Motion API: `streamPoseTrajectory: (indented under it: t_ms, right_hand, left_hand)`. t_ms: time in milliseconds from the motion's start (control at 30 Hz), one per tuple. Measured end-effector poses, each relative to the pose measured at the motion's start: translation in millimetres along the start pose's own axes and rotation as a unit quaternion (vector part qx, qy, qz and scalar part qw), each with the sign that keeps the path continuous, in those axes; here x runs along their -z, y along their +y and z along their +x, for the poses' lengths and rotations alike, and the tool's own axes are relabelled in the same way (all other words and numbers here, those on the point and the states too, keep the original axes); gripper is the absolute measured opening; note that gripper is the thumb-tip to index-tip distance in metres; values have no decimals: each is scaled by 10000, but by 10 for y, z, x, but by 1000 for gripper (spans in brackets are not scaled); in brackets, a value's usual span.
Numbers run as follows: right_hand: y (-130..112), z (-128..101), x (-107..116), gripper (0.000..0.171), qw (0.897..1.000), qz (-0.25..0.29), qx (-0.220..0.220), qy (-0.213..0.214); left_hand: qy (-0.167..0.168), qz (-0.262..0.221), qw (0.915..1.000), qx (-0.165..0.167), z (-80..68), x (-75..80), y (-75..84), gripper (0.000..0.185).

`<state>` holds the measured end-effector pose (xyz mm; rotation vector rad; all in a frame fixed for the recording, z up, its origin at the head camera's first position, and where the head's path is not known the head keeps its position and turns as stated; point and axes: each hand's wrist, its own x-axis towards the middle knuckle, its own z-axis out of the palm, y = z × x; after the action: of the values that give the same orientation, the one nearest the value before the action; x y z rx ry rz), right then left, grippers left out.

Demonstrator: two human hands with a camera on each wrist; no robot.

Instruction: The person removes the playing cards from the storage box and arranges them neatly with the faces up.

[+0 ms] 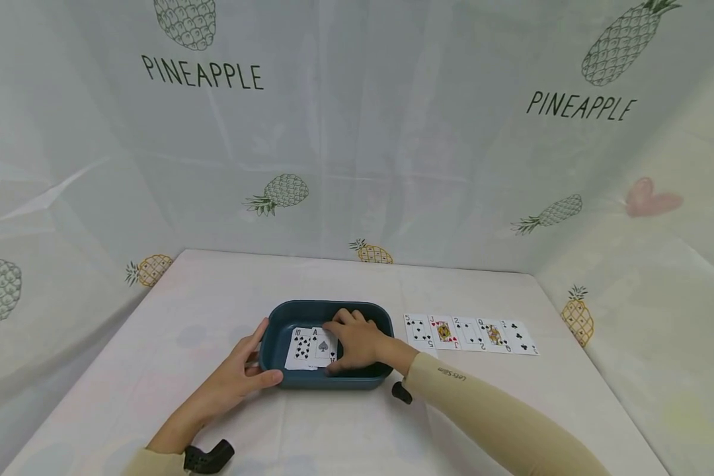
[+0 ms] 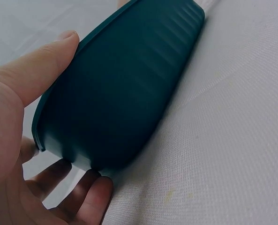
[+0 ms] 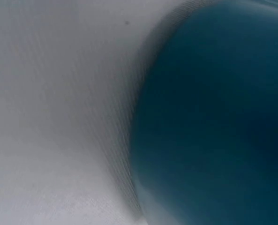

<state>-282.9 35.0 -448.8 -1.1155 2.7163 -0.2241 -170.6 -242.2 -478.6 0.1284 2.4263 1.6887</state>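
A dark teal plastic tray (image 1: 324,380) sits on the table. My left hand (image 1: 238,373) grips its left end, thumb on the near corner; in the left wrist view the thumb (image 2: 52,65) lies along the rim and the fingertips press the end wall. Inside the tray, an ace of spades (image 1: 323,346) overlaps a ten of spades (image 1: 301,348), with another card edge showing beneath. My right hand (image 1: 359,342) reaches in over the right wall and holds the ace, a finger at its top edge and the thumb at its bottom edge. The right wrist view shows the tray's outer wall (image 3: 209,122), without the hand.
Right of the tray, a row of face-up cards (image 1: 470,334) lies edge to edge: a five, a jack, a two, a queen and a three. A white cloth covers the table (image 1: 333,436). Behind it hangs a pineapple-print curtain (image 1: 363,145).
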Motion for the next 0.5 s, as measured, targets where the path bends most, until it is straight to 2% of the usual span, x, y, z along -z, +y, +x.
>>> streamPoseTrajectory:
  t_ms: [233, 500]
  right_hand:
    - [4, 17, -18, 80, 9994, 335, -17, 122]
    - [5, -25, 52, 79, 9982, 498, 178, 265]
  left_hand:
    - [-14, -64, 10000, -15, -4, 11, -10, 106]
    - [-65, -160, 9998, -53, -1, 17, -3, 107]
